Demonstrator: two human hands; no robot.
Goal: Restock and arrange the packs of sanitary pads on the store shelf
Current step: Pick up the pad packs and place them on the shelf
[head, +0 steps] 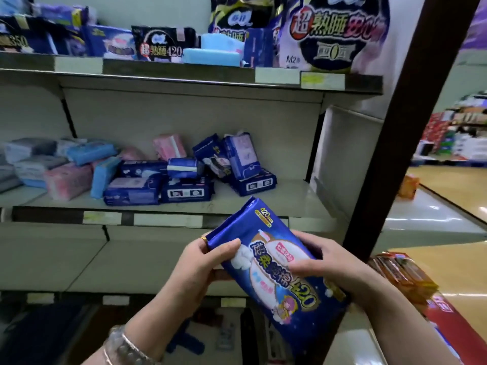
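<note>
Nearest the camera is the left wrist, wearing silver metal bracelets [126, 343] and partly cut off by the lower edge. Above it the left hand [195, 264] grips the left edge of a glossy dark-blue plastic pack of sanitary pads [268, 280]. Its thumb lies across the front, and its fingers are hidden behind the pack apart from one bearing a gold ring [203, 238]. The right hand [324, 262] holds the opposite edge, thumb pressed on the printed face and fingers curled round the side.

The pack is in the air in front of the shelving, below the grey metal middle shelf [263, 204], and it is tilted with its top end up and to the left. It shows "420mm" in yellow near the top, large white characters, a big "420", white clouds and a small pink cartoon figure. Its lower right corner is in shadow.

On the middle shelf lies a loose heap of dark-blue packs [184, 192], some flat and some leaning, with pink packs [67, 180] and light-blue packs [104, 177] to their left. The grey ones at the far left are blurred.

The upper shelf [184, 72] carries black and blue packs, and a large white and black pack [329, 32] is cut off by the top edge. The price labels on the shelf edges are unreadable. The space under the lowest shelf is dark and its contents cannot be made out. A dark brown upright post [395, 143] hides part of the aisle, and orange-red packets [403, 275] lie at the right.
</note>
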